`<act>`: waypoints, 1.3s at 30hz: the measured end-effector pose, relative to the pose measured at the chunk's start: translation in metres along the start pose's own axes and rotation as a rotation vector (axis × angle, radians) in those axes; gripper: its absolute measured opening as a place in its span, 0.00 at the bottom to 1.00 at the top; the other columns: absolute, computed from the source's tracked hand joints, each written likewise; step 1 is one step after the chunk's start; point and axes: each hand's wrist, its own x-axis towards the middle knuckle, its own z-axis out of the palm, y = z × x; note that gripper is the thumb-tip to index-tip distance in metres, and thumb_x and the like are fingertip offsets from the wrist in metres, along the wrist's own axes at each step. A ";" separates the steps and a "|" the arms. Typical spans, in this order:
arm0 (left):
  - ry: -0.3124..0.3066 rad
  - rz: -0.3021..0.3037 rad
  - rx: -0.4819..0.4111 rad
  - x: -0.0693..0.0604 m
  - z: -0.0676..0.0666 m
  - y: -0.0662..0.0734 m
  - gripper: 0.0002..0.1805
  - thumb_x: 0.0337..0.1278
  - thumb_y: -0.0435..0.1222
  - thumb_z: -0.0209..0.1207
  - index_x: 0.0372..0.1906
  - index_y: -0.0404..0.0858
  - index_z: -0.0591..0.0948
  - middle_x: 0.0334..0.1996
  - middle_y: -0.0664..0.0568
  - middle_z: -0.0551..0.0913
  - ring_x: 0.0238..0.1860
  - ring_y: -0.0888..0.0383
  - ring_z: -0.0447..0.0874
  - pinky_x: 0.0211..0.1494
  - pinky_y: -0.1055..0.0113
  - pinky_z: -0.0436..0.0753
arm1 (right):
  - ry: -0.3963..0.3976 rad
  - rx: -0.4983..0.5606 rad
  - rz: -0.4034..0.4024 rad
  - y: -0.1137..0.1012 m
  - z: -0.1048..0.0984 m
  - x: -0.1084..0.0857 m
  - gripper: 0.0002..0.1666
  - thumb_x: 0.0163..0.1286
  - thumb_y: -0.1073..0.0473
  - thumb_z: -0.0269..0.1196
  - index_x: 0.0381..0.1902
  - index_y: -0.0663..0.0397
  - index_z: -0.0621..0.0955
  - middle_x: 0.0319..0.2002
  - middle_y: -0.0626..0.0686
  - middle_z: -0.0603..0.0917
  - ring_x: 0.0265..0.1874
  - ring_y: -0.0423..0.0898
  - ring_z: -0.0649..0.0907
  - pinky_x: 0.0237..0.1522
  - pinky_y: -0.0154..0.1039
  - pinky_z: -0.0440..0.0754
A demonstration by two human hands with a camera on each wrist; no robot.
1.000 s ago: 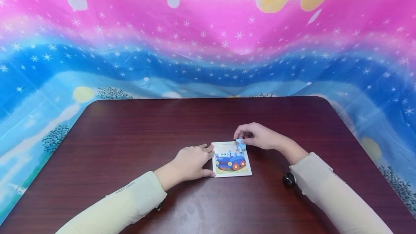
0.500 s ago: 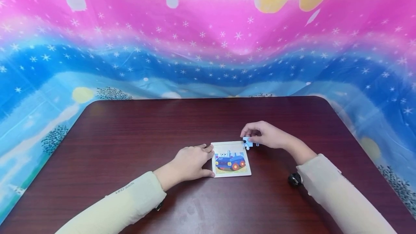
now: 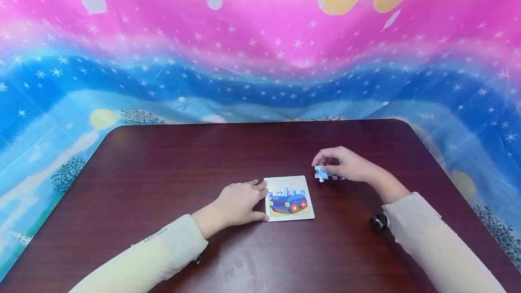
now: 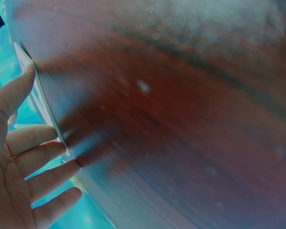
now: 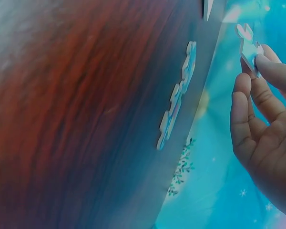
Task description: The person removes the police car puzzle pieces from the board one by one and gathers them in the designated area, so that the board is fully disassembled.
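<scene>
A square puzzle tray (image 3: 310,207) with a pale rim lies on the table. Pieces in its lower part form a blue vehicle picture (image 3: 286,203), and a bare pale strip shows along the top. My left hand (image 3: 236,205) touches the tray's left side with thumb and fingers extended; the left wrist view shows its fingertips (image 4: 69,167) by the tray edge. To the right of the tray, my right hand (image 3: 348,164) pinches a light blue jigsaw piece (image 5: 249,50) between thumb and fingers, above the table. Loose joined-looking pieces (image 5: 176,102) lie below that hand, partly hidden in the head view.
The dark reddish-brown table (image 3: 203,157) has rounded far corners. A pink and blue patterned cloth (image 3: 260,58) hangs behind it and along its sides. Each wrist bears a small black device, such as the right one (image 3: 378,223).
My right hand has moved right and slightly away from me, carrying the pinched jigsaw piece from over the tray's upper right corner to beside it. My left hand and the tray stay put.
</scene>
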 end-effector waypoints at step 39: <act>-0.015 -0.004 -0.009 0.001 -0.001 0.000 0.38 0.52 0.64 0.63 0.63 0.46 0.80 0.68 0.51 0.76 0.69 0.53 0.75 0.55 0.54 0.84 | 0.181 -0.024 0.068 0.047 -0.033 -0.046 0.11 0.67 0.72 0.62 0.45 0.60 0.85 0.36 0.52 0.86 0.29 0.38 0.78 0.32 0.34 0.77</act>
